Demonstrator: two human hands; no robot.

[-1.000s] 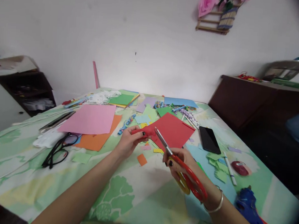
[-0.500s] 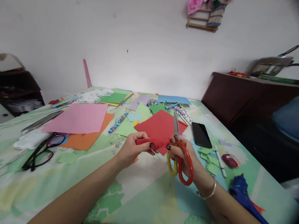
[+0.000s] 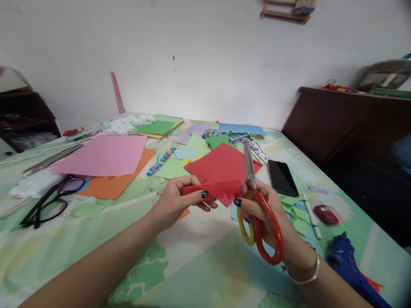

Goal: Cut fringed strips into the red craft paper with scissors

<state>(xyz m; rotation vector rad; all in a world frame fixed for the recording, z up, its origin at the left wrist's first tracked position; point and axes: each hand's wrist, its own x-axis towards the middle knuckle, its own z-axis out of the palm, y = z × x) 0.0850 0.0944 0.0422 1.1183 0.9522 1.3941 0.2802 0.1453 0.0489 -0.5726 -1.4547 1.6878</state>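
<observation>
My left hand (image 3: 176,200) pinches the left end of a folded red paper strip (image 3: 214,189) with a fringed lower edge, held above the table. My right hand (image 3: 261,207) grips red-and-yellow-handled scissors (image 3: 258,209); their closed blades point up and away, beside the strip's right end. My right thumb touches the strip's right end. A bracelet sits on my right wrist. Behind the strip a red paper sheet (image 3: 222,163) lies flat on the table.
The table has a green patterned cloth (image 3: 190,270). On it lie a pink sheet (image 3: 103,155) over an orange one, black glasses (image 3: 49,204), a black phone (image 3: 283,177), a white pen (image 3: 311,217), a blue glue gun (image 3: 350,267), and many paper scraps. A dark cabinet (image 3: 352,122) stands right.
The scissors swung from lying across the red paper to blades upright, closed. Both hands drew nearer and lifted the strip slightly; its fringed edge now shows.
</observation>
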